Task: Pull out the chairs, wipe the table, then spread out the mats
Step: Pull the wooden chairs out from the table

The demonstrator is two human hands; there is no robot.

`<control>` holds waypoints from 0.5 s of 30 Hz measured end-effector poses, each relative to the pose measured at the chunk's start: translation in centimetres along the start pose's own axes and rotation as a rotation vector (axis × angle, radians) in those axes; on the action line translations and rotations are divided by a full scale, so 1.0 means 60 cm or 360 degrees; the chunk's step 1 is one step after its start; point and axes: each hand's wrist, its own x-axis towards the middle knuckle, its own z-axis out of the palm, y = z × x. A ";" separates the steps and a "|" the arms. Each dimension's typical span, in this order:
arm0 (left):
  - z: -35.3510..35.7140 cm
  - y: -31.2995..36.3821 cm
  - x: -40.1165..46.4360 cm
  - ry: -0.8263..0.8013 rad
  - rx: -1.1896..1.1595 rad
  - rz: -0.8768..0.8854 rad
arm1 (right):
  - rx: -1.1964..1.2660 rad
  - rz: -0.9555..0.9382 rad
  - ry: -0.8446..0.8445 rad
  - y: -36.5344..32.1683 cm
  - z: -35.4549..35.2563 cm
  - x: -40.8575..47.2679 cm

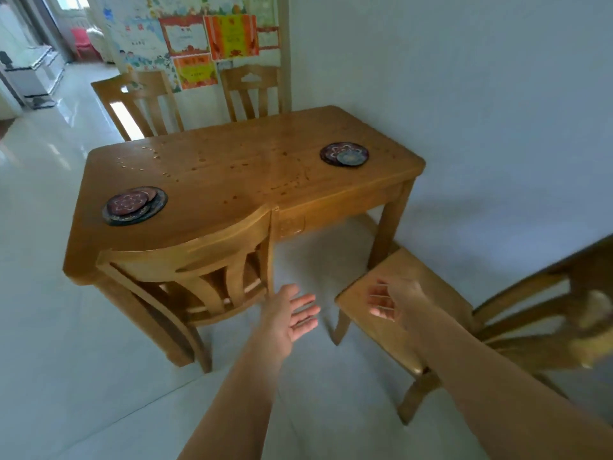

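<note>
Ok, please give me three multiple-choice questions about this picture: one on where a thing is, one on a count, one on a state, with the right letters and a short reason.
1. Where is the chair under the right hand?
A. Pulled away from the table
B. Pushed under the table
C. Lying on its side

2. How many stacks of round mats lie on the table?
A. One
B. Two
C. Four

3. How is the left hand?
A. Gripping a cloth
B. Open, holding nothing
C. Pressed on the table

Answers: 1 A, its seat stands clear of the table. 2 B, near-left stack and far-right stack. 3 B, fingers spread in the air.
</note>
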 end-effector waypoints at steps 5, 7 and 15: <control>0.141 -0.070 -0.037 -0.0168 0.0173 -0.0013 | -0.0050 -0.0066 0.0243 -0.025 -0.162 0.003; 0.207 -0.098 -0.063 -0.0236 0.0193 -0.0011 | -0.0122 -0.0103 0.0288 -0.032 -0.227 0.005; 0.479 -0.261 -0.110 -0.0252 0.0180 -0.0082 | -0.0292 -0.0541 0.0463 -0.067 -0.493 0.029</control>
